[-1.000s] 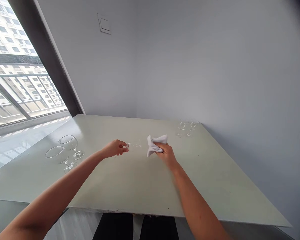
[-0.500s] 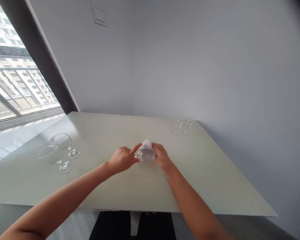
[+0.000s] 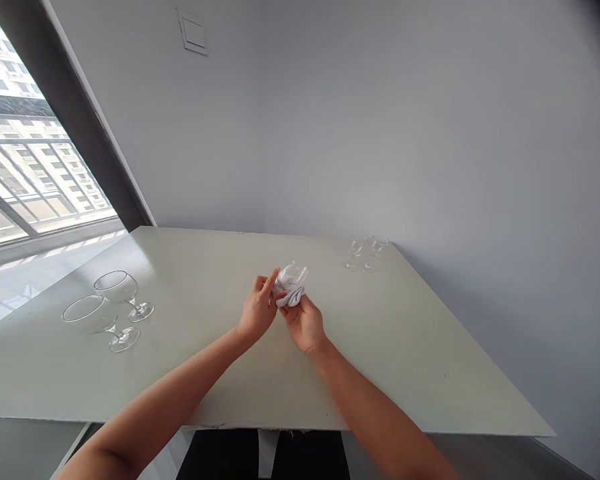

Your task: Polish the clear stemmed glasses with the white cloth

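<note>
A clear glass [image 3: 294, 271] is held above the middle of the table, its bowl turned up and away from me. A white cloth [image 3: 291, 295] is bunched against the near side of the glass. My left hand [image 3: 260, 308] grips the glass from the left, thumb and fingers around its side. From below and to the right, my right hand [image 3: 305, 323] presses the folded cloth to the glass. The stem and base of this glass are hidden by the fingers and cloth.
Two large stemmed glasses [image 3: 116, 287] stand at the table's left. Several smaller stemmed glasses [image 3: 367, 248] stand at the far right corner. The pale table [image 3: 405, 373] meets grey walls behind and right; a window is at the left.
My right hand has moved down and left with the cloth, now beneath the glass. My left hand has turned more upright, and the glass's bowl now shows above the cloth.
</note>
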Demonstrator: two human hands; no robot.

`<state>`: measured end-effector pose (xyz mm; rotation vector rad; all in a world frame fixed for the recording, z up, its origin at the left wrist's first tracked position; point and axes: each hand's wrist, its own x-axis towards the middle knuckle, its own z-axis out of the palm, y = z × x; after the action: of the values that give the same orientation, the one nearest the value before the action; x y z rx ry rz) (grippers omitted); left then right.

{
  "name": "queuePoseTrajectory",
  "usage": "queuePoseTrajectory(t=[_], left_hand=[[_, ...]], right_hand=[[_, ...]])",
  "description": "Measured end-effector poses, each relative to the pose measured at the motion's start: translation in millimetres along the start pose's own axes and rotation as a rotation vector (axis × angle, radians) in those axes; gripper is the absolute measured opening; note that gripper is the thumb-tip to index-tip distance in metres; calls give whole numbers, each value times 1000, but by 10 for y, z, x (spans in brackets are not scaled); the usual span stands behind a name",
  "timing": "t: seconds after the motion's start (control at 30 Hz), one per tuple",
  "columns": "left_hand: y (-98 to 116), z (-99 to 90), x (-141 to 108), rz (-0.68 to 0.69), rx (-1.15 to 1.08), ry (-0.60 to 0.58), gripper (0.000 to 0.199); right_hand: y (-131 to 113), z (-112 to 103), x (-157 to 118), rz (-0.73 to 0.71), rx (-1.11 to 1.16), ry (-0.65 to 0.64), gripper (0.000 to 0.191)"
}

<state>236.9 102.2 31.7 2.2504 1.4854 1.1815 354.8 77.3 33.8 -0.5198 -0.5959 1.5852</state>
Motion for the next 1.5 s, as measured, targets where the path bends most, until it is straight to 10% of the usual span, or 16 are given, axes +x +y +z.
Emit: queuePoseTrajectory(t=[0.2,0.43,0.57,0.77,1.0,1.2,1.37,1.5], left_hand=[[133,120,-85,81,-25,57,63],[227,-33,-155,-336,-445,-226,73],[142,-214,-3,-612,-961,-333,65],[-45,-228,95,-616,-1204,-377,62],[-102,-79,9,-668,-1020,-140,55],[-210,-132,74,-763,-1179,0,53],[-417,-184,90,-881,-1282,-66,27],[-358,-182,43,-884,-1378,-292,20]], right_hand=[[129,-62,-24,-2,-121,-5,16],[69,-123,-7,166,-189,45,8],[4,-120,-1,327,-151,-146,19],[-92,-87,-39,445,-292,-293,22],[19,-207,13,-69,-1147,-30,15],[-122,-282,61,-436,-1202,107,18],[-194,-180,-2,-458,-1327,-381,19],[-126,-89,-64,-359,-1212,-456,11]])
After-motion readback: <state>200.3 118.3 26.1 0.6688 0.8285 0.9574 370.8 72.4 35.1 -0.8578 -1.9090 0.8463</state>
